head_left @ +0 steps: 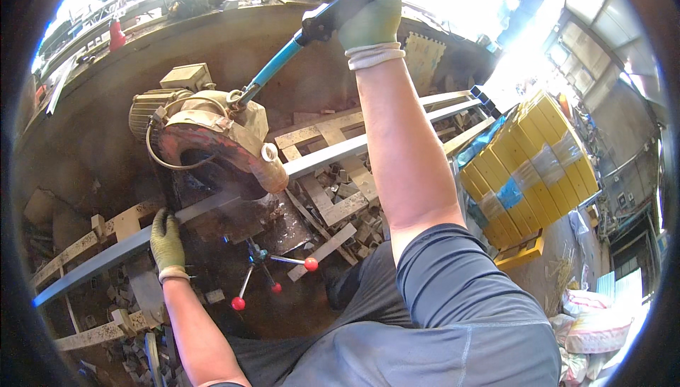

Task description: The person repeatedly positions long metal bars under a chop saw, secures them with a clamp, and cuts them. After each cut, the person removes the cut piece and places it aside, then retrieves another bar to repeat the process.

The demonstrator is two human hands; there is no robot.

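A cut-off saw (212, 128) with a motor and a rusty red, curved guard stands left of centre. From its head a blue lever (278, 67) rises up and right. My right hand (372, 15), in a pale green glove, is raised at the top, closed round the lever's dark end. A long metal bar (329, 157) runs from lower left to upper right beneath the saw. Left of the guard, my gloved left hand (167, 240) grips this bar, its fingers laid over it. The guard hides the blade and where it meets the bar.
A three-armed clamp handle (258, 254) with red knobs sticks out below the saw. Wooden frames (347, 206) and small metal offcuts (343, 187) lie around it. Yellow stacked pieces (538, 153) stand at right, with white sacks (597, 327) nearer me.
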